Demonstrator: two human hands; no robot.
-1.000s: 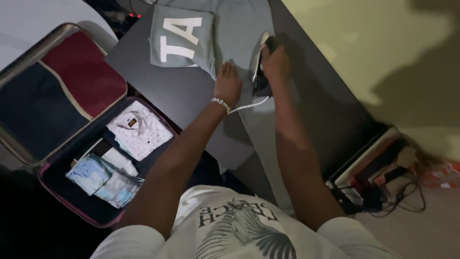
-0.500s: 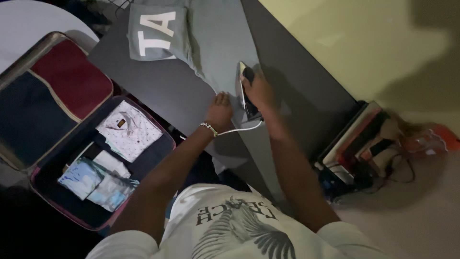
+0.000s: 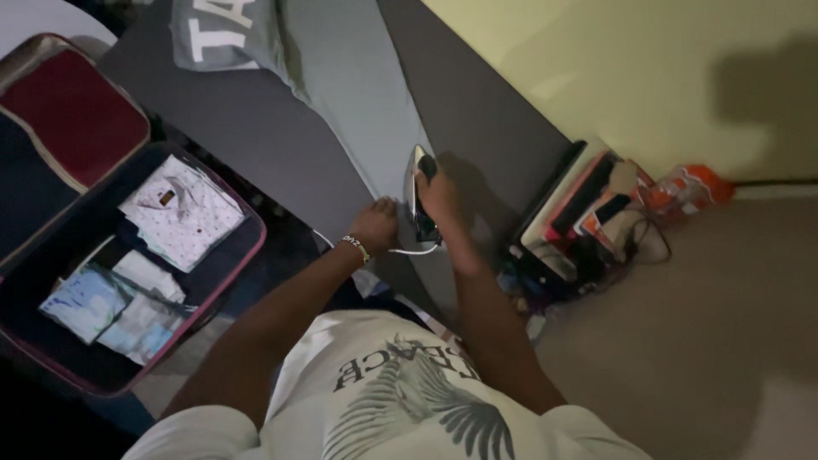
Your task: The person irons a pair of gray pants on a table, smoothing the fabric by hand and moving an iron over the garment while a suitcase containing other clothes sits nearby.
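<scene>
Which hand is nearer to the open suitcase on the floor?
Left. The left hand presses the grey garment on the side toward the suitcase; the right hand grips the iron, farther from it.

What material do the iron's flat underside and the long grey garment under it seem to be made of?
The iron, held in the right hand, shows a pale, smooth, shiny underside, likely polished metal. The grey garment looks like soft matte woven or knit cloth, probably cotton; it lies flat and folds softly near the top.
</scene>
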